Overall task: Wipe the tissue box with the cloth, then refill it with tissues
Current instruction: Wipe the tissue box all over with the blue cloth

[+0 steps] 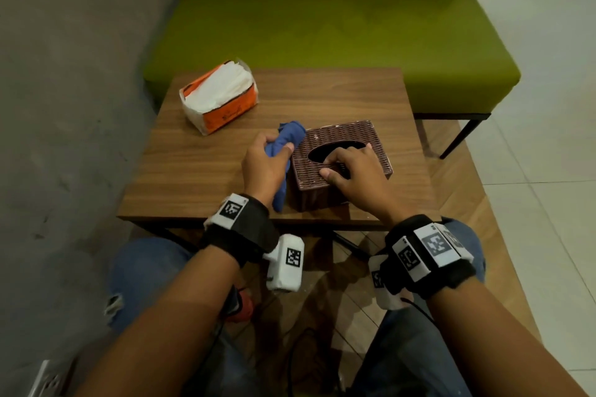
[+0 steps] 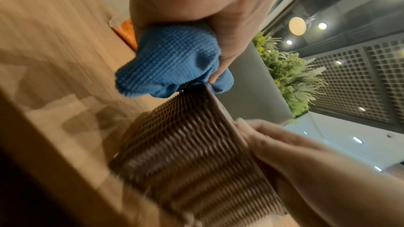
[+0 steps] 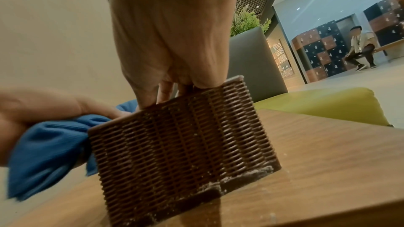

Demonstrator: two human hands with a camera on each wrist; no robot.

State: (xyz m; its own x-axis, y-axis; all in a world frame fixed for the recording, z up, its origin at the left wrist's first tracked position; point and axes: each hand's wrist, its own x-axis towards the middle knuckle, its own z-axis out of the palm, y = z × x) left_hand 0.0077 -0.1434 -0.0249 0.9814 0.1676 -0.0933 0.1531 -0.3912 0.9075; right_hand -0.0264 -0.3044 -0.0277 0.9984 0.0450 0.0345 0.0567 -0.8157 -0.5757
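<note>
Both hands are busy in the wiping step: the left hand (image 1: 263, 156) grips a bunched blue cloth (image 1: 285, 151) against the left side of the brown woven tissue box (image 1: 342, 138), which sits near the front of the wooden table (image 1: 200, 171), while the right hand (image 1: 351, 172) steadies it, fingers hooked into the oval slot. Next probably calls for rubbing the remaining faces, since pale dust shows along the box's base in the right wrist view. Box contents are hidden; the orange tissue pack (image 1: 219, 97), well apart at the table's far left, is open with white tissues showing.
</note>
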